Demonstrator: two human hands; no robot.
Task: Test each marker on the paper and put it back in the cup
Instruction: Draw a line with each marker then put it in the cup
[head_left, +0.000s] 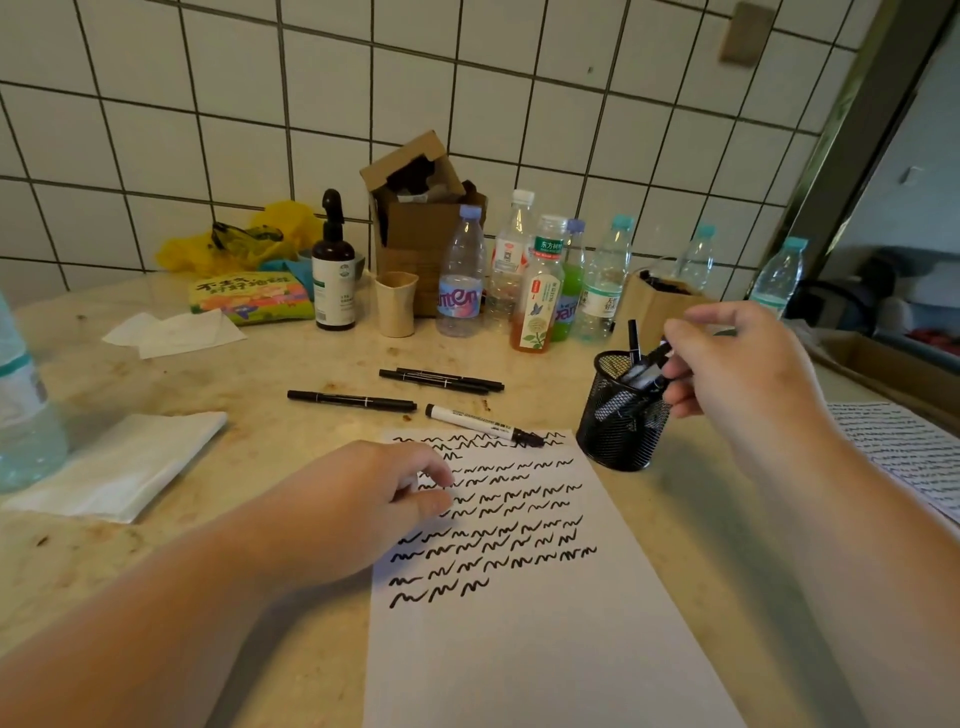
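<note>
White wall tiles back a mottled stone bench (208, 374) where the paper (519, 623) lies at 6 o'clock, its upper half already filled with rows of black squiggles, so testing looks well along. At 3 o'clock the right hand (727, 364) pinches a black marker (655, 358) at the rim of the mesh cup (621, 415), which holds several others, while the left hand (363, 504) rests with relaxed fingers on the paper's left edge. Four markers are not in the cup: a white marker (483, 424) touching the paper's top edge and three black pens (441, 380) at 12 o'clock.
</note>
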